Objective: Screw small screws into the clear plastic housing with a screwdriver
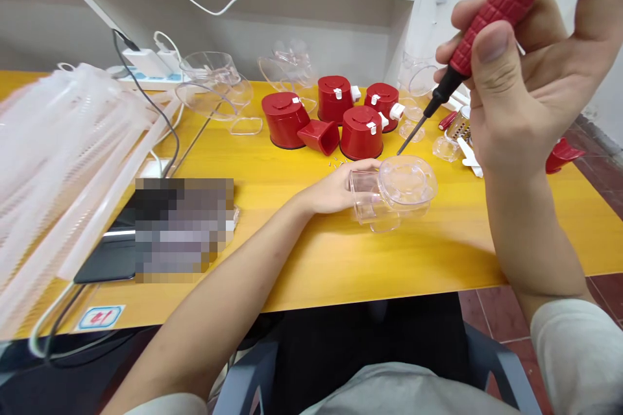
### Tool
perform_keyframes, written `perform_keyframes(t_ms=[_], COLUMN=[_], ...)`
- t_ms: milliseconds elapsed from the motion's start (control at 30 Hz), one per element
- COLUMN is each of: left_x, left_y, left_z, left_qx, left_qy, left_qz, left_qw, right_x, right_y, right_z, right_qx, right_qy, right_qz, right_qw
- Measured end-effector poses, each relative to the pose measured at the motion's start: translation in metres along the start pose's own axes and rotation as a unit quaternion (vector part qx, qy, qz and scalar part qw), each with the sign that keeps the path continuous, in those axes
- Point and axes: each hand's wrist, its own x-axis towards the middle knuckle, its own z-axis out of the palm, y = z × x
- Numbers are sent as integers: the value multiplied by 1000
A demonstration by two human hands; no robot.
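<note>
My left hand [335, 189] grips a clear plastic housing [409, 181] from its left side, just above the yellow table. The housing has a round flanged disc on top and a wider tube on the left, through which some of my fingers show. Raised at the upper right, my right hand [525, 71] is closed around a screwdriver [501, 10] with a red ribbed handle. Its dark shaft points down and left, and the tip sits a little above the housing's back edge, apart from it. Behind the housing, several small screws [335, 163] lie scattered on the table.
Several red housings [286, 120] with white fittings stand behind my hands. Clear plastic parts [214, 81] sit further back. Clear tubing or sleeves [73, 155] cover the left, near a dark phone-like device [104, 259] and cables. White and red parts [467, 155] lie at the right.
</note>
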Motion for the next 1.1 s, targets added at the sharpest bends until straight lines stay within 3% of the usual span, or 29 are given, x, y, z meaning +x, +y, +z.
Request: perform_keyframes(t_ms=[100,167,267,367,433,633,767,933,1100], left_x=[-4,-6,-8,-10,-12,-18,-17,-15,-13], left_y=[9,18,27,28,24,14,13,9,6], left_z=[-22,-38,-57,-69,-74,-83,-87,-86,-83], left_qx=[-56,-69,-29,82,164,341,412,462,459], left_qy=[-31,-16,103,261,299,201,173,152,145], left_qz=[-12,-2,18,42,33,-54,-87,-128,-171], left_qw=[998,997,994,961,939,917,890,864,860], right_x=[1,2,4,7,7,2,1,5,3], right_y=[7,9,8,6,5,3,12,25,16], right_z=[-1,0,2,3,3,1,-1,-5,-4], right_qx=[86,112,99,88,90,83,84,89,76], right_qy=[8,32,69,83,86,33,24,33,34], right_qz=[-19,-19,-9,-4,-1,-15,-45,-52,-34], right_qw=[996,993,993,993,992,996,995,994,996])
